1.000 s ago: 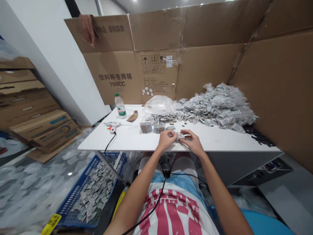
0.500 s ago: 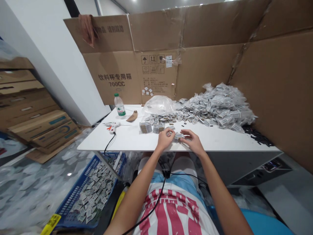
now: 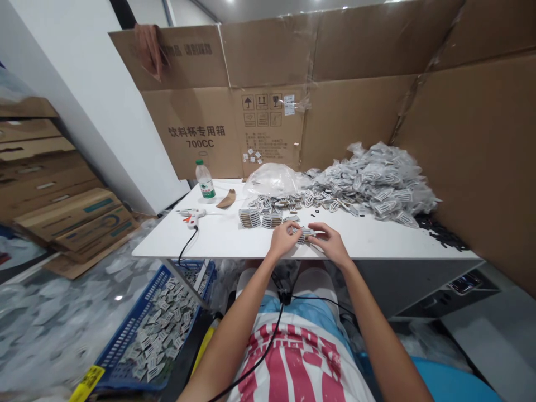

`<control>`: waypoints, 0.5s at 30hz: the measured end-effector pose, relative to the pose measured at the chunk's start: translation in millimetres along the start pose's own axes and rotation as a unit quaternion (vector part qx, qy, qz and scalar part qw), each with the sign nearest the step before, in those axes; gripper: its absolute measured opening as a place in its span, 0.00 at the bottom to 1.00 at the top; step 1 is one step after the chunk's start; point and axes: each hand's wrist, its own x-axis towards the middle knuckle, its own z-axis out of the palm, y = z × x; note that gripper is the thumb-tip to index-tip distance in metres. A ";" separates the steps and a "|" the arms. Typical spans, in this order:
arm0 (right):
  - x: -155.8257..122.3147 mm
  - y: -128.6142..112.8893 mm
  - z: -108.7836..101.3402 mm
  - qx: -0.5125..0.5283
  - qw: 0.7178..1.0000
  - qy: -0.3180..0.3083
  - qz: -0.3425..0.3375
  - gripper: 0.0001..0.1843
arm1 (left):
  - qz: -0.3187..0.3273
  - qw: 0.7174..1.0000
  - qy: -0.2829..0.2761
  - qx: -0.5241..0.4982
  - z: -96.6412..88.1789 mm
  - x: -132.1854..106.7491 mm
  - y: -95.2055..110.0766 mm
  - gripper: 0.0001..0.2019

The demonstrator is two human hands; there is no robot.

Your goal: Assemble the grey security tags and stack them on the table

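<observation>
I'm watching the left hand [image 3: 285, 239] and right hand [image 3: 331, 243] pinching a small stack of grey clip cards [image 3: 305, 232] at the near edge of the white table [image 3: 226, 237]; any slackening is risking cards sliding off.

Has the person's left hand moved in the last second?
No, hardly at all. The left hand stays at the near edge of the table, holding the cards with the right hand, just as far from the bottle.

Bare table [image 3: 221, 234] left; card stacks [image 3: 260, 218] crowd ahead.
</observation>
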 end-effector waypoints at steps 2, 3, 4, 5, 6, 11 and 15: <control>0.0 0.7 0.3 0.001 1.000 0.000 0.002 0.23 | -0.001 1.000 0.004 0.009 0.9 0.4 -0.6 0.07; 0.0 1.2 0.5 0.000 1.000 0.000 0.003 0.23 | -0.001 1.000 0.005 0.010 1.3 0.6 -0.8 0.07; 0.0 1.6 0.7 0.000 1.000 0.001 0.004 0.23 | -0.001 1.000 0.007 0.010 1.7 0.7 -1.1 0.07; 0.0 1.8 0.9 0.001 1.000 0.001 0.005 0.23 | -0.001 1.000 0.008 0.011 2.1 0.8 -1.3 0.07; 0.0 1.9 1.0 0.002 1.000 0.002 0.006 0.23 | -0.002 1.000 0.009 0.012 2.4 0.7 -1.5 0.07; -0.1 2.1 -2.0 0.003 1.000 -0.005 -0.010 0.22 | 0.003 1.000 0.013 0.000 2.2 -1.0 -0.3 0.08; 2.3 10.8 -10.7 0.051 0.999 0.008 -0.007 0.22 | 0.009 0.998 0.040 -0.048 -1.5 -3.2 2.8 0.06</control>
